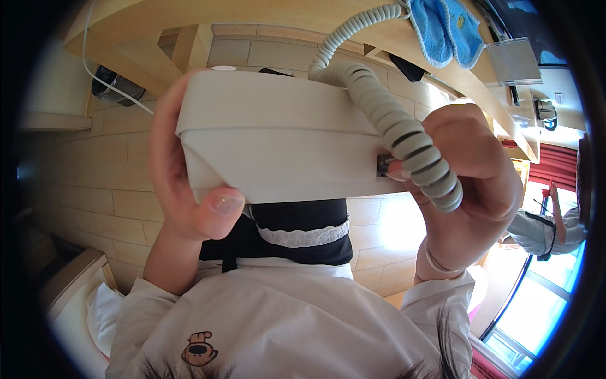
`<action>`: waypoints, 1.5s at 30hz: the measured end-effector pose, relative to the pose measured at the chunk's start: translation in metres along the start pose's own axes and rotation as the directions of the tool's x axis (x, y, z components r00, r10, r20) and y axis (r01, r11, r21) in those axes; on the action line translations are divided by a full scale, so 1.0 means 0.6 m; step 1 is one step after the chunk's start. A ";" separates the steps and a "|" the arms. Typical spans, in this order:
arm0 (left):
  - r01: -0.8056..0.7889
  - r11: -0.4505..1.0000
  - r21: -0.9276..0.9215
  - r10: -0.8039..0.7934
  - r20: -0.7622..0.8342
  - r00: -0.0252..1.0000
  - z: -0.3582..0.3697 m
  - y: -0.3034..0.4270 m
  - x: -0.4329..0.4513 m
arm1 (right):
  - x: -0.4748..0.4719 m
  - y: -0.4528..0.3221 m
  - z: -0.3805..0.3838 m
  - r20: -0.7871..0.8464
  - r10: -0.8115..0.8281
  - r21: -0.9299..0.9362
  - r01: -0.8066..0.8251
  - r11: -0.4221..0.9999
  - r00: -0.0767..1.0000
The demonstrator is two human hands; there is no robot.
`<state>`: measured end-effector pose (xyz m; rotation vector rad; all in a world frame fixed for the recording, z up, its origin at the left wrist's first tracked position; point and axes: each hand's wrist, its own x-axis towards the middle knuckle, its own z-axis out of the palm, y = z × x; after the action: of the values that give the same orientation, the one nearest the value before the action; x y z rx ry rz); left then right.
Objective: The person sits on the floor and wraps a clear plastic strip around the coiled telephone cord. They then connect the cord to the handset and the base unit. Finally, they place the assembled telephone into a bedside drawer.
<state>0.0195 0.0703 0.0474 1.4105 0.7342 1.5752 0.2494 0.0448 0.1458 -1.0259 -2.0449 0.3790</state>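
Note:
A cream plastic telephone base point(279, 137) is held up in front of my chest. My left hand point(189, 189) grips its left end, the thumb on the lower edge and the fingers curled up round the side. At the right end, my right hand point(464, 175) has its fingertips at a small socket point(382, 166) in the casing, pinching something partly hidden there. A thick coiled telephone cord point(402, 128) passes over the top right of the base and hangs across the right fingers. The exact hold of those fingertips on the plug or cord end is hidden.
A wooden desk point(265, 12) curves across the top, bearing a blue cloth point(438, 33) and a clear plastic holder point(515, 61). A thin white cable point(111, 87) hangs at left near a lined waste bin point(116, 85). Another person point(549, 232) stands far right by the window.

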 end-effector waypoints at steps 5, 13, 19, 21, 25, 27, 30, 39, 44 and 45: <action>0.032 0.999 0.013 -0.032 -0.009 0.999 0.004 0.008 0.001 | -0.001 0.002 -0.004 0.030 0.086 0.097 -0.089 0.991 0.996; 0.008 1.000 0.029 -0.009 0.004 1.000 -0.005 0.011 -0.003 | -0.005 -0.016 0.018 -0.018 0.260 0.303 -0.242 0.922 0.966; -0.004 1.000 -0.005 0.004 -0.008 1.000 -0.009 0.003 -0.003 | -0.001 -0.017 0.021 -0.012 0.327 0.331 -0.305 0.893 0.945; 0.020 0.999 -0.035 -0.020 -0.013 1.000 -0.003 0.005 -0.004 | 0.005 -0.028 0.025 -0.026 0.457 0.440 -0.400 0.804 0.889; 0.023 1.000 -0.013 -0.023 -0.034 0.999 0.003 0.007 -0.001 | 0.000 -0.022 0.031 -0.059 0.473 0.513 -0.380 0.770 0.879; -0.005 1.000 0.024 0.006 -0.031 1.000 0.003 0.000 0.000 | -0.005 -0.016 0.027 -0.066 0.455 0.491 -0.368 0.789 0.888; -0.015 0.999 0.046 0.015 -0.009 1.000 0.007 -0.004 0.005 | -0.004 -0.014 0.024 -0.076 0.430 0.419 -0.363 0.833 0.900; -0.381 0.924 0.032 0.347 0.349 0.871 -0.029 0.004 -0.042 | -0.099 0.012 -0.020 -0.067 0.510 0.229 -0.484 0.844 0.858; -0.555 0.808 0.199 0.368 0.565 0.739 -0.067 0.022 -0.101 | -0.217 0.033 0.074 0.286 0.903 0.593 -0.799 0.096 0.320; -0.553 0.803 0.223 0.362 0.553 0.750 -0.073 0.021 -0.113 | -0.231 0.035 0.082 0.325 0.891 0.683 -0.730 0.009 0.316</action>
<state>-0.0277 0.0099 0.0191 2.3230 0.3894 1.3670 0.2713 -0.0454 0.0299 -1.5021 -0.5824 1.5447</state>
